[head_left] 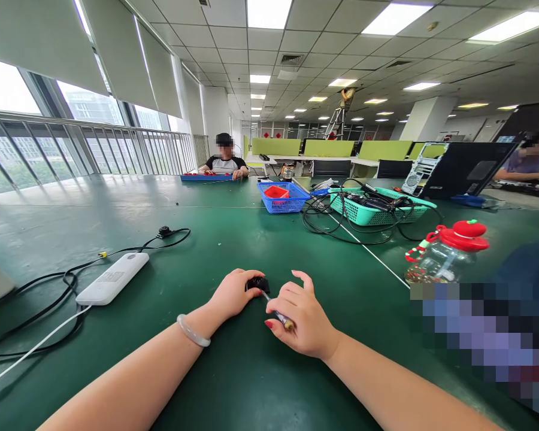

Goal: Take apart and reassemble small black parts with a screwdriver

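The small, dark black block-shaped part sits at the middle of the broad, smooth dark-green tabletop, pinched at its left end by the left hand. It looks light and stiff, probably hard plastic, and is likely to skid or twist on so sleek a surface if pushed from one side. The best hold seems to be across its sides, near the left end, pressing it down and leaving the right end free; any fine detail on it is too small to make out.

The slim hand tool with a metal shaft, dark handle and brass-coloured butt looks rigid and light, easiest to steer by its handle. The right hand has hold of that handle, fingers curled loosely with one fingertip lifted clear, and the shaft slants forward and left to the part (whether the tip actually touches is hidden at this scale).

The left hand is nearly closed, thumb on the near side, fingers over the far side. Both forearms angle inward from the lower corners, low over the table.
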Motion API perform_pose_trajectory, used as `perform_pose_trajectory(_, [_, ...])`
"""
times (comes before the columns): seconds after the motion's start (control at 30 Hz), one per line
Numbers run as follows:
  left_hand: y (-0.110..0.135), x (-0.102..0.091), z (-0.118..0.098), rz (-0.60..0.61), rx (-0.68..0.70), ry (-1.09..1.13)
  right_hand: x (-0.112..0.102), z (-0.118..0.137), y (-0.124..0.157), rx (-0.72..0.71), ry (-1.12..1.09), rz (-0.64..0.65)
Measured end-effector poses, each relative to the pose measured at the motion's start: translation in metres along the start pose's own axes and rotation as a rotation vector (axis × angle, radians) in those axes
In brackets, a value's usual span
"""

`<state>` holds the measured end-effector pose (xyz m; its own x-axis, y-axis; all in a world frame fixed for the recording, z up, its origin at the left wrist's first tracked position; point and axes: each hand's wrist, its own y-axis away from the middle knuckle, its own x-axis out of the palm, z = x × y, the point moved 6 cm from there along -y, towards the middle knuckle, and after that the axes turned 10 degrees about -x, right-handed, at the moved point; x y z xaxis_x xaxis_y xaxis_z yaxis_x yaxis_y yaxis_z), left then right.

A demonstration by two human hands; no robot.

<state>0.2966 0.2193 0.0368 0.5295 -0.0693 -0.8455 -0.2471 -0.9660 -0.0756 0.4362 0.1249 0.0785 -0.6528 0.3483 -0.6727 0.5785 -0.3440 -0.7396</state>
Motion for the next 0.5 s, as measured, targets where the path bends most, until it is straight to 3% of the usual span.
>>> perform_pose_trajectory(0.5, [0.0003, 0.0012, -0.001, -0.004, 0.028, -0.033, -0.0029, 0.0112, -0.0038, -0.088, 0.087, 0.006])
